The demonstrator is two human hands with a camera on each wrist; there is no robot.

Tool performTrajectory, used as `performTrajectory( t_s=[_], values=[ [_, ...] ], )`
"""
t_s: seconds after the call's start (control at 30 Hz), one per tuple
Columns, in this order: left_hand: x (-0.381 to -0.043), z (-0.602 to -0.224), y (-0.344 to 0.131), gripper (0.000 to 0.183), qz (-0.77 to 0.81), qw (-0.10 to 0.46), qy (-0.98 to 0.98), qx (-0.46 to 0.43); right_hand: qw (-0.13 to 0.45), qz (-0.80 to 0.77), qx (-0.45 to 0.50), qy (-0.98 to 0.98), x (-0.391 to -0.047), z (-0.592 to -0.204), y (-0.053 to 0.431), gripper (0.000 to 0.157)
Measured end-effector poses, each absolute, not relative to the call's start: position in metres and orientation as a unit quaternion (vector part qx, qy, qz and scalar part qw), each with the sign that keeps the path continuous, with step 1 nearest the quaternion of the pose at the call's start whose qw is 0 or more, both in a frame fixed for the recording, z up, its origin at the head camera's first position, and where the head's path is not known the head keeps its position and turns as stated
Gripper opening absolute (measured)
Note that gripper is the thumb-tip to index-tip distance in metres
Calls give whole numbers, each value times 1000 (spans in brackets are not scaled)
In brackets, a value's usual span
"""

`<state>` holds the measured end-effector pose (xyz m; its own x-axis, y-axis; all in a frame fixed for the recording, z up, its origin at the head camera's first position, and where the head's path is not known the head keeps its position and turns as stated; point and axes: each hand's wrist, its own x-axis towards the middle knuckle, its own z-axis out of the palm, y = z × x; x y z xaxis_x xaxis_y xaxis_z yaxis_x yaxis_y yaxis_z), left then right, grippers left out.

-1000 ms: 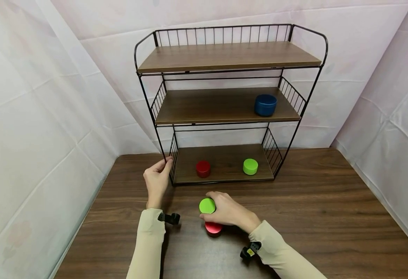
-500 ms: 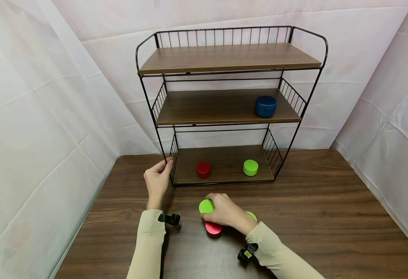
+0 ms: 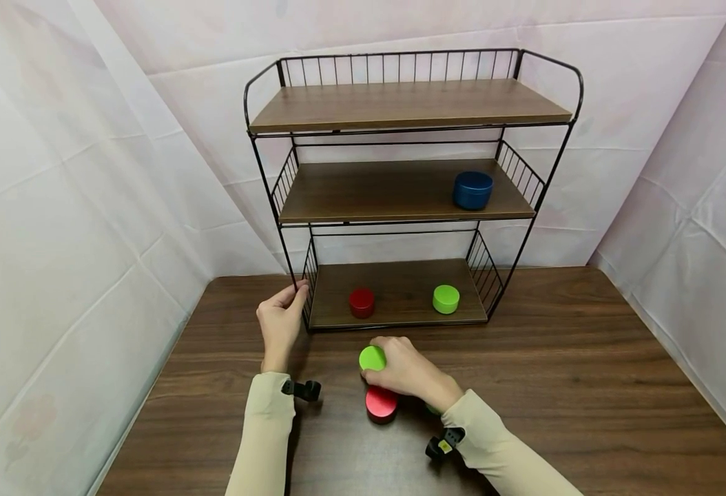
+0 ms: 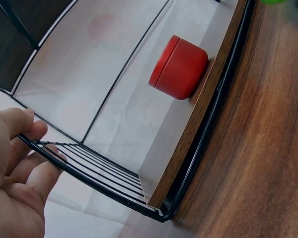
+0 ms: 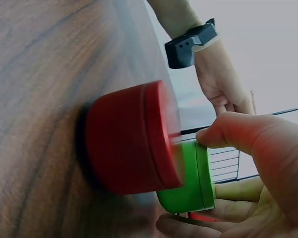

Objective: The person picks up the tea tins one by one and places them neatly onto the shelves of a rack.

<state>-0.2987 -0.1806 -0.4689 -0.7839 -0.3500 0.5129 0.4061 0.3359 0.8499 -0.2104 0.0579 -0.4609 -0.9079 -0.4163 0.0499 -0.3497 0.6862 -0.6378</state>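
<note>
Head view: right hand [image 3: 408, 372] grips a green tin [image 3: 372, 358]; left hand [image 3: 281, 318] pinches the rack [image 3: 304, 303].

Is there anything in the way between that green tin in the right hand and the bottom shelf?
Nothing visible. The green tin in the right hand faces bare table, and the bottom shelf is open-fronted.
</note>
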Motion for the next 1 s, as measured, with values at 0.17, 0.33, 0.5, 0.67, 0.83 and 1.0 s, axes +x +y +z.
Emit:
performTrajectory(
  t_s=[0.17, 0.33, 0.5, 0.67, 0.83, 1.0],
  values=[
    [-289, -454, -175, 13, -574, 325, -752, -17, 43, -346, -215, 912, -212, -455, 62, 55],
    [-295, -463, -179, 13, -571, 327, -753, -14, 41, -354, -216, 909, -214, -450, 65, 57],
    [-302, -473, -183, 12, -565, 328, -757, -14, 44, -358, -215, 907, -215, -443, 67, 55],
    [-302, -474, -183, 11, -563, 331, -757, -16, 36, -363, -224, 904, -216, -434, 71, 52],
    [-301, -471, -183, 9, -561, 331, -758, -16, 14, -369, -223, 902, -217, -427, 73, 52],
    [-301, -469, -181, 10, -557, 336, -759, -17, -1, -374, -223, 900, -217, -420, 75, 50]
  ],
)
